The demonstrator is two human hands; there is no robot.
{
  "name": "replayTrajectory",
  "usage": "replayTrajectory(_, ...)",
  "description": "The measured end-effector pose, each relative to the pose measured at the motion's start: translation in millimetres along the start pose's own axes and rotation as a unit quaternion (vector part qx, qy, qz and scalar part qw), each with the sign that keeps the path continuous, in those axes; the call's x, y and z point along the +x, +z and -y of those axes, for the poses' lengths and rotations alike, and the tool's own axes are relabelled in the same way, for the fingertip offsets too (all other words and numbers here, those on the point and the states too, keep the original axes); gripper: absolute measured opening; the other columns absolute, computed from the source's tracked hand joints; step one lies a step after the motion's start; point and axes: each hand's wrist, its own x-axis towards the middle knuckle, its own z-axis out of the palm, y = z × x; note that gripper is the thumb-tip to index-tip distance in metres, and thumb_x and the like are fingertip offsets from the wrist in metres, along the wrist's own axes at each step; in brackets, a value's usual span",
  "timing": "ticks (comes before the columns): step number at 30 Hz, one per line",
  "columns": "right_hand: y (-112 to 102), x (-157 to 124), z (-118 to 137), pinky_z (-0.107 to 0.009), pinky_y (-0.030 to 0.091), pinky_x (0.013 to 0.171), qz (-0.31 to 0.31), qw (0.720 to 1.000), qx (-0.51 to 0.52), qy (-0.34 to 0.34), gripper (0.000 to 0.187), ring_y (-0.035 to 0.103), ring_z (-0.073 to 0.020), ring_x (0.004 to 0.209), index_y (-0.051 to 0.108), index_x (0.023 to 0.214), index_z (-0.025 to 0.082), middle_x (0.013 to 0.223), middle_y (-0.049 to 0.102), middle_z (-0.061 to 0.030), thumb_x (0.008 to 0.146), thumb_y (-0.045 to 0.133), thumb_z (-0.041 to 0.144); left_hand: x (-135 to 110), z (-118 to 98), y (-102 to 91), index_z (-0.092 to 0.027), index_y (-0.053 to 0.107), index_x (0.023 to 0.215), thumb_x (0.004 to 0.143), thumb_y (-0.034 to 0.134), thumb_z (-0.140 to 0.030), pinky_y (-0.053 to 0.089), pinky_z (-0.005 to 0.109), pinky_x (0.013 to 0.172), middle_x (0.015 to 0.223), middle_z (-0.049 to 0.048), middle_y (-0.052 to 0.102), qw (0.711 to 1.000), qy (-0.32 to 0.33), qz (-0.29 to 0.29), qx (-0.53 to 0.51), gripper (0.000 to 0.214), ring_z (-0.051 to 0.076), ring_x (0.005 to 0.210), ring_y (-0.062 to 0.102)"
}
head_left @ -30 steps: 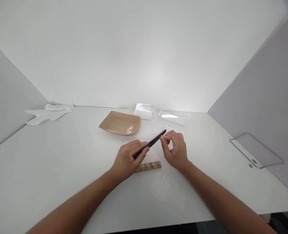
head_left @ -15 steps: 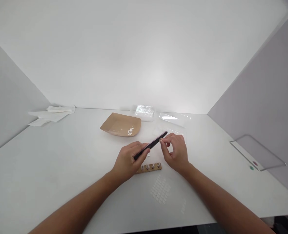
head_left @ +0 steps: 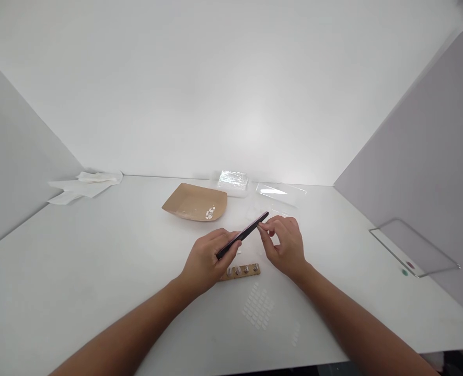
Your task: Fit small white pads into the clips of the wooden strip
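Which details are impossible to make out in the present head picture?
Head view:
Black nail file: lower end hidden inside the left hand.
Cardboard strip: left end behind the same hand.
Right hand: anything it pinches is too small to identify.
White pieces in brown tray: shapes too small.

File [head_left: 248, 231], black: was gripped by the left hand [head_left: 205, 259], the right hand [head_left: 285, 244] at its far end. Tray [head_left: 186, 201], brown: held white bits [head_left: 210, 213].

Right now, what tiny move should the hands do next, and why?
Perhaps the left hand should slide the nail file lightly past the pinched fingertips of the right hand: it grips the file, and they are right by the file's far end. Anything they pinch is too small to tell.
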Motion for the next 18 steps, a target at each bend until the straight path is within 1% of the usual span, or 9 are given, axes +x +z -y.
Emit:
replayTrajectory(7, -2.7, 4.4, 7.5, -0.036, 0.039, 0.075, -0.005, 0.999, 0.031, 0.016, 0.013, 0.057, -0.0133, 0.065, 0.06, 0.092, 0.022, 0.073, 0.061, 0.0033, 0.1, 0.062, 0.012, -2.0, 5.6, 1.9, -0.022, 0.074, 0.125, 0.103, 0.059, -0.022, 0.046, 0.021, 0.061, 0.082, 0.0009, 0.064, 1.0, 0.019, 0.0, 0.0, 0.026, 0.01, 0.067, 0.057)
replayTrajectory(18, -1.1, 1.9, 8.9, -0.037, 0.039, 0.075, -0.001, 0.999, 0.03, 0.031, 0.013, 0.058, -0.0144, 0.064, 0.06, 0.091, 0.023, 0.071, 0.061, 0.0033, 0.101, 0.06, 0.015, -1.7, 6.0, 1.2, -0.025, 0.075, 0.127, 0.103, 0.058, -0.02, 0.047, 0.022, 0.06, 0.084, 0.0021, 0.066, 0.999, 0.042, -0.012, 0.008, 0.03, 0.01, 0.068, 0.058)
